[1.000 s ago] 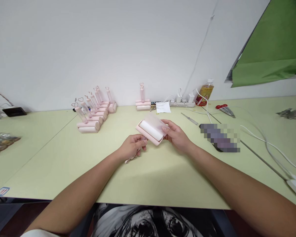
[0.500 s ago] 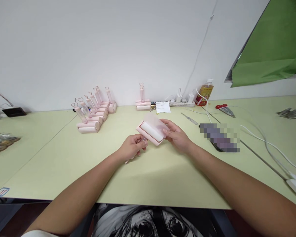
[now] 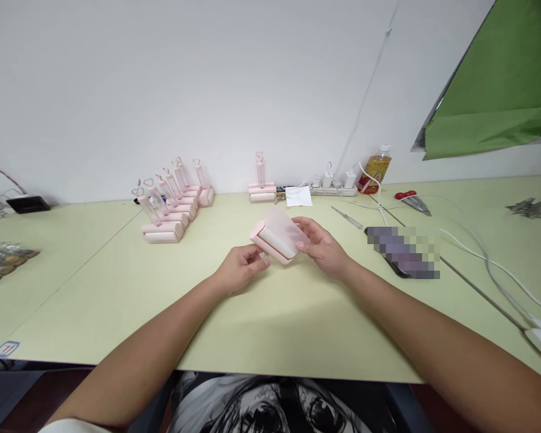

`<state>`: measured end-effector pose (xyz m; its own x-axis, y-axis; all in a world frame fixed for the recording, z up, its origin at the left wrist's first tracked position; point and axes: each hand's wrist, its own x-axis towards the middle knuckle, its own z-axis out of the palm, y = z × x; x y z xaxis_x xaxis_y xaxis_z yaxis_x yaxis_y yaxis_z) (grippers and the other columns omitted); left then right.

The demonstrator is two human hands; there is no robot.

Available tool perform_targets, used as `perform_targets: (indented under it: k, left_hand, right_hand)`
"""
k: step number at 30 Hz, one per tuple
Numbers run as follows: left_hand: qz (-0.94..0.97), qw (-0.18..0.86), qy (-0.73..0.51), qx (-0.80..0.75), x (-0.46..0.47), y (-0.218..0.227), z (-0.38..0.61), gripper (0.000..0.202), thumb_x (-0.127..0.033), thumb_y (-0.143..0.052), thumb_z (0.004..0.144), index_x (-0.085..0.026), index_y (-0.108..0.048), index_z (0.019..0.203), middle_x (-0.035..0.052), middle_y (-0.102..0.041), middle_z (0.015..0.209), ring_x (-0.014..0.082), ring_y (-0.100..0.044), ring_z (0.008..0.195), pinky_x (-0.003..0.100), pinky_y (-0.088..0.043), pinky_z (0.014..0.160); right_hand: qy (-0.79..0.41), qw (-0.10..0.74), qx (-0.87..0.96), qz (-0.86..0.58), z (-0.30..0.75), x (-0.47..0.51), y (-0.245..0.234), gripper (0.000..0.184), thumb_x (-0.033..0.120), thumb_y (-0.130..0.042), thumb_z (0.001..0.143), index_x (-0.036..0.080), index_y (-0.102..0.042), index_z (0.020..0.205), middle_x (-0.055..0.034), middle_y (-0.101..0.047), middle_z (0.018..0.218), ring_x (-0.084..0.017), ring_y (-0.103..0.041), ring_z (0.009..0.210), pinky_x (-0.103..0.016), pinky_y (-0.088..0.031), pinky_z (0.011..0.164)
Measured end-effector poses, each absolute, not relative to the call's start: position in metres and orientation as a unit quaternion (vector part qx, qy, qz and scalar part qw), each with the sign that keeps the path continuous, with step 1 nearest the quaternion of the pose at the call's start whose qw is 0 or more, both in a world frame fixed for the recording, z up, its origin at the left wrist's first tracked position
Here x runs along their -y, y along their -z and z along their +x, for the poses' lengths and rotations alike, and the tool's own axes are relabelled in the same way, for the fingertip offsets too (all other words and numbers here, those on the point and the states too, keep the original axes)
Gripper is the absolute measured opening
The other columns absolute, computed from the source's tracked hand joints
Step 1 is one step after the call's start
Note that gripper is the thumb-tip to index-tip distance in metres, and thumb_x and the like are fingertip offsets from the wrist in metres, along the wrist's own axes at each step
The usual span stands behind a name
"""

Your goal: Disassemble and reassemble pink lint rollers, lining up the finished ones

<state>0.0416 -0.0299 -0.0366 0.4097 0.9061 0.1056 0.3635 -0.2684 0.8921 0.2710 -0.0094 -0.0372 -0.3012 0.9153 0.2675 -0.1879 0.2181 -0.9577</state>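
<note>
A small pink lint roller point(image 3: 277, 237) with a white roll and a translucent cover is held above the pale green table point(image 3: 117, 294). My right hand point(image 3: 321, 246) grips the roller head and its cover by the right end. My left hand point(image 3: 241, 269) is closed round the roller's clear handle, which is mostly hidden inside the fingers.
Several finished pink rollers point(image 3: 171, 201) stand in rows at the back left, one more roller point(image 3: 261, 183) at the back centre. A power strip point(image 3: 331, 189), a bottle point(image 3: 375, 168), red scissors point(image 3: 412, 200), a screwdriver point(image 3: 347, 218), a blurred patch point(image 3: 403, 251) and white cables point(image 3: 491, 264) lie to the right.
The roller has turned in my hands so the translucent cover now faces up more and hides most of the white roll. My left hand has closed further round the handle.
</note>
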Motion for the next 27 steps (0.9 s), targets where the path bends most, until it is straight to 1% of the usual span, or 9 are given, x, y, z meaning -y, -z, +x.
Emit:
perform_targets:
  k: [3, 6, 9, 14, 18, 21, 23, 27]
  left_hand:
    - [0.737, 0.398, -0.322, -0.44, 0.029, 0.037, 0.041, 0.029, -0.045, -0.058, 0.08, -0.017, -0.054, 0.074, -0.0051, -0.037, 0.058, 0.0091, -0.039, 0.053, 0.022, -0.032, 0.052]
    - [0.74, 0.395, -0.322, -0.439, 0.029, 0.038, 0.04, 0.028, -0.045, -0.057, 0.081, -0.017, -0.057, 0.077, -0.0053, -0.038, 0.058, 0.0092, -0.04, 0.053, 0.022, -0.032, 0.052]
    - [0.729, 0.414, -0.319, -0.442, 0.029, 0.039, 0.04, 0.03, -0.046, -0.057, 0.081, -0.016, -0.06, 0.083, -0.0053, -0.04, 0.058, 0.0093, -0.041, 0.052, 0.022, -0.033, 0.052]
    - [0.708, 0.445, -0.313, -0.45, 0.031, 0.039, 0.041, 0.031, -0.047, -0.058, 0.081, -0.016, -0.061, 0.087, -0.0039, -0.044, 0.062, 0.0089, -0.043, 0.051, 0.022, -0.032, 0.049]
    - [0.721, 0.438, -0.313, -0.437, 0.03, 0.038, 0.039, 0.028, -0.045, -0.057, 0.083, -0.017, -0.059, 0.083, -0.0049, -0.042, 0.061, 0.0082, -0.04, 0.05, 0.022, -0.031, 0.049]
    - [0.753, 0.4, -0.31, -0.42, 0.029, 0.038, 0.037, 0.028, -0.043, -0.057, 0.083, -0.016, -0.056, 0.075, -0.0052, -0.039, 0.059, 0.0082, -0.038, 0.052, 0.022, -0.029, 0.051]
    - [0.762, 0.389, -0.31, -0.414, 0.028, 0.038, 0.036, 0.03, -0.043, -0.057, 0.083, -0.016, -0.054, 0.073, -0.0052, -0.039, 0.058, 0.0083, -0.038, 0.053, 0.022, -0.029, 0.051]
    - [0.741, 0.422, -0.315, -0.416, 0.028, 0.041, 0.037, 0.031, -0.046, -0.057, 0.082, -0.016, -0.055, 0.075, -0.0052, -0.042, 0.059, 0.0083, -0.041, 0.052, 0.022, -0.033, 0.051]
  right_hand:
    - [-0.522, 0.504, 0.615, -0.31, 0.27, 0.009, 0.037, 0.053, 0.041, -0.076, 0.069, 0.03, -0.056, 0.117, -0.0048, -0.062, 0.115, -0.024, -0.056, 0.108, -0.038, -0.046, 0.09]
    - [-0.511, 0.501, 0.623, -0.317, 0.27, 0.009, 0.037, 0.055, 0.044, -0.076, 0.069, 0.03, -0.056, 0.119, -0.0059, -0.061, 0.116, -0.025, -0.056, 0.107, -0.038, -0.046, 0.089]
    - [-0.503, 0.5, 0.632, -0.312, 0.27, 0.009, 0.038, 0.056, 0.043, -0.076, 0.069, 0.029, -0.056, 0.12, -0.006, -0.061, 0.117, -0.024, -0.056, 0.109, -0.037, -0.046, 0.09]
    - [-0.499, 0.493, 0.645, -0.304, 0.271, 0.007, 0.04, 0.057, 0.042, -0.075, 0.071, 0.029, -0.056, 0.123, -0.0062, -0.061, 0.117, -0.024, -0.056, 0.109, -0.038, -0.045, 0.091]
    - [-0.486, 0.485, 0.665, -0.294, 0.273, 0.005, 0.046, 0.058, 0.041, -0.071, 0.076, 0.029, -0.052, 0.129, -0.0067, -0.058, 0.124, -0.024, -0.055, 0.113, -0.038, -0.044, 0.094]
    - [-0.455, 0.47, 0.698, -0.291, 0.273, 0.003, 0.05, 0.058, 0.039, -0.069, 0.079, 0.027, -0.051, 0.133, -0.0075, -0.051, 0.136, -0.025, -0.048, 0.124, -0.039, -0.038, 0.103]
    - [-0.441, 0.451, 0.72, -0.291, 0.273, 0.004, 0.052, 0.057, 0.039, -0.067, 0.081, 0.026, -0.05, 0.134, -0.0081, -0.047, 0.141, -0.025, -0.044, 0.129, -0.04, -0.034, 0.106]
    - [-0.431, 0.42, 0.742, -0.296, 0.271, 0.007, 0.053, 0.064, 0.041, -0.064, 0.083, 0.024, -0.042, 0.141, -0.011, -0.046, 0.141, -0.027, -0.045, 0.127, -0.042, -0.037, 0.104]
